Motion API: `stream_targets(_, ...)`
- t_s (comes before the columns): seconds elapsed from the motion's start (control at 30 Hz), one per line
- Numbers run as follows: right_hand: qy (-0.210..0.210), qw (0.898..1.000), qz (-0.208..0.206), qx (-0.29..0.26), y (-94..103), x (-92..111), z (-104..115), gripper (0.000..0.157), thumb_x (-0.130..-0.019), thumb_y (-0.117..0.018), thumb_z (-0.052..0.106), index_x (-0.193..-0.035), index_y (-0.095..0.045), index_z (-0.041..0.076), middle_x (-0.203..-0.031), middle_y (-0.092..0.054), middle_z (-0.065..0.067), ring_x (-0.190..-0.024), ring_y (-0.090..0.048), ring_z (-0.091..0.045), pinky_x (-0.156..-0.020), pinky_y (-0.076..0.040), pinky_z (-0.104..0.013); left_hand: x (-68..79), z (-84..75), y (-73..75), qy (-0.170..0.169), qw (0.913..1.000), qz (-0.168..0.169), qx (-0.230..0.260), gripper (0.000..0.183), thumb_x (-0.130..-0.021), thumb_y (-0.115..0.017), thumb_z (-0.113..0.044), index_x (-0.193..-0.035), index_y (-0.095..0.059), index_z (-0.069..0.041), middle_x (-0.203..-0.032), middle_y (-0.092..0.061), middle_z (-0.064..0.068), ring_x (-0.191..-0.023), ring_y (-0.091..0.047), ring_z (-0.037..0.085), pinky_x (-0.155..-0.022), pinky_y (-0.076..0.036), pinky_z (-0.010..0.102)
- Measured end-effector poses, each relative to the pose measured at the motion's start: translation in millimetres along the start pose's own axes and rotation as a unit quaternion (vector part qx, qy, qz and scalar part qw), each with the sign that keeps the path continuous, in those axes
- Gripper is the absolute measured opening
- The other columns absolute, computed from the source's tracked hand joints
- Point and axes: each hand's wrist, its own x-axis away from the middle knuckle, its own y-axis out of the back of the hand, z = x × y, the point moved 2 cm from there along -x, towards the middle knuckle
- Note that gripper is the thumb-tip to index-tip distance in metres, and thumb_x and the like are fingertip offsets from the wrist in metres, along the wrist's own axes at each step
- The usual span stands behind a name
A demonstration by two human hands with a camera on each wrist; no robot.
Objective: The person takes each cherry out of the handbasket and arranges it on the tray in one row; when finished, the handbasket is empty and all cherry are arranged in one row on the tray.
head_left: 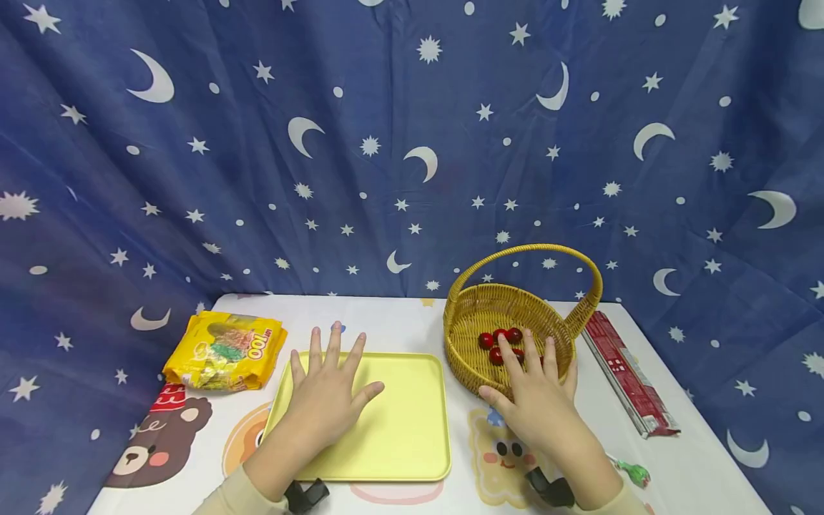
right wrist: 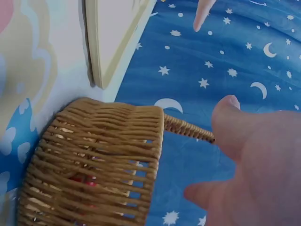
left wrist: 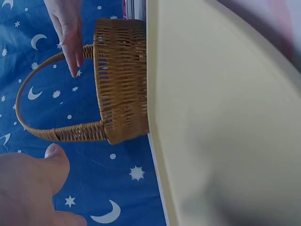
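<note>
My left hand, fingers spread and palm down, is held over the left part of a yellow rectangular tray. Nothing is in its grasp. My right hand has its fingers spread too, overlapping the front rim of a woven basket with a tall arched handle. Inside the basket lie several dark red cherries, some partly covered by the fingers. In the right wrist view the thumb stands beside the basket's wall, and the hand holds nothing.
A yellow snack bag lies at the back left of the white table. Right of the basket is a long red packet, with a green-wrapped lollipop nearer the front. A blue star-and-moon curtain hangs behind.
</note>
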Motion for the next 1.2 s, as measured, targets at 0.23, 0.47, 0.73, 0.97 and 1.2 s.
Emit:
stream_targets(0.23, -0.010, 0.999, -0.002, -0.051, 12.6, -2.1, -14.4, 0.090, -0.101, -0.070, 0.055, -0.173, -0.025, 0.024, -0.179, -0.002, -0.028, -0.160, 0.006, -0.065, -0.114, 0.005, -0.091, -8.9, -22.7, -0.5, -0.033, 0.9985, 0.023, 0.037, 0.084, -0.104, -0.051, -0.071, -0.173, -0.026, -0.029, -0.182, -0.004, 0.017, -0.167, 0.004, 0.049, -0.125, -0.007, 0.082)
stream_targets(0.47, -0.051, 0.988, -0.060, -0.130, 34.6, -16.7, -47.5, 0.081, -0.103, -0.071, 0.048, -0.169, -0.035, 0.018, -0.171, -0.020, -0.036, -0.155, -0.019, -0.065, -0.111, -0.026, -0.090, -24.3, -65.6, 2.3, -0.119, 0.9845, 0.019, 0.127, 0.070, -0.104, -0.067, -0.051, -0.165, -0.046, -0.023, -0.177, -0.029, 0.019, -0.165, -0.016, 0.050, -0.128, -0.024, 0.072)
stream_targets(0.73, -0.129, 0.967, -0.111, -0.188, 35.8, -26.9, -89.6, 0.061, -0.102, -0.074, 0.021, -0.158, -0.053, 0.008, -0.153, -0.041, -0.038, -0.142, -0.038, -0.058, -0.109, -0.037, -0.078, -51.2, -119.6, -5.1, -0.186, 0.9595, 0.024, 0.211, 0.052, -0.101, -0.077, -0.031, -0.150, -0.064, -0.022, -0.160, -0.057, 0.009, -0.151, -0.052, 0.032, -0.124, -0.043, 0.052)
stream_targets(0.97, -0.177, 0.936, -0.084, -0.291, 21.5, -33.4, -117.7, 0.056, -0.104, -0.066, 0.007, -0.158, -0.052, 0.006, -0.157, -0.046, -0.036, -0.144, -0.047, -0.055, -0.107, -0.054, -0.060, -89.6, -153.7, -26.2, -0.180, 0.9442, 0.079, 0.264, 0.052, -0.096, -0.083, -0.026, -0.146, -0.068, -0.026, -0.146, -0.070, -0.002, -0.136, -0.065, 0.019, -0.115, -0.052, 0.037)
stream_targets(1.2, -0.205, 0.879, -0.020, -0.431, 7.8, -39.8, -132.1, 0.059, -0.107, -0.059, 0.003, -0.164, -0.042, 0.004, -0.162, -0.037, -0.032, -0.114, -0.064, -0.014, -0.084, -0.062, -0.021, -127.1, -176.0, -48.7, -0.171, 0.9280, 0.140, 0.300, 0.051, -0.094, -0.085, -0.021, -0.143, -0.071, -0.021, -0.138, -0.075, 0.001, -0.128, -0.069, 0.017, -0.106, -0.055, 0.028)
